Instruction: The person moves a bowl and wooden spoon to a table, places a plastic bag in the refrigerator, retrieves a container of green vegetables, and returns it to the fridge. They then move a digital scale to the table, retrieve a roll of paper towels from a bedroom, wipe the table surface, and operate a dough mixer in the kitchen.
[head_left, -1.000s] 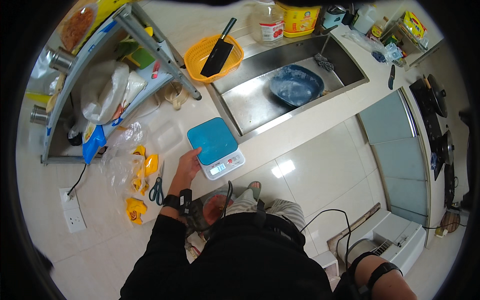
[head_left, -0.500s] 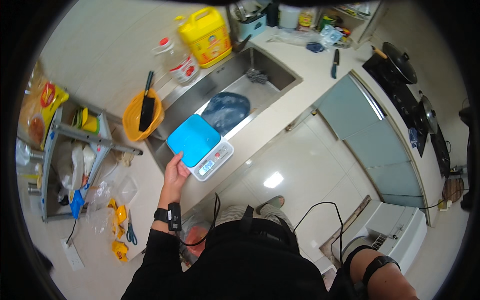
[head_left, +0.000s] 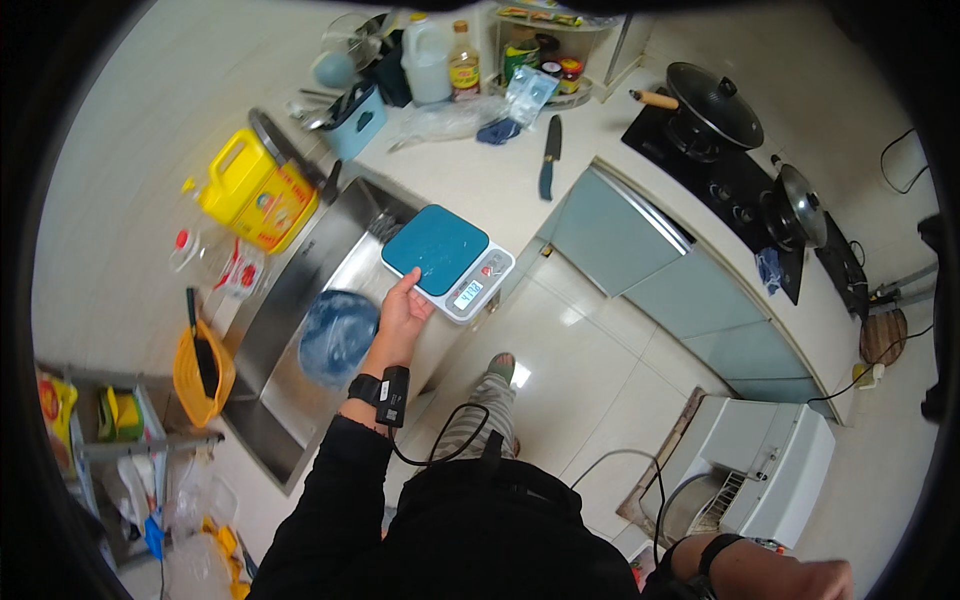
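Observation:
My left hand grips the near-left edge of a kitchen scale with a teal top, a white body and a lit display. I carry it above the front part of the counter, beside the sink. In that sink lies a blue basin with whitish smears, just left of my left forearm. Low at the right rim of the view is my right hand, partly cut off and blurred, near a white appliance; its fingers do not show clearly.
A knife lies on the counter ahead. Pans stand on the black hob at the far right. A yellow jug, a clear bottle and an orange basket holding a cleaver line the left wall. Cabinets curve along the right.
My view has turned and shifted right along the counter. My left hand has carried the scale from beside the basin toward the sink's far end. More of my right hand shows.

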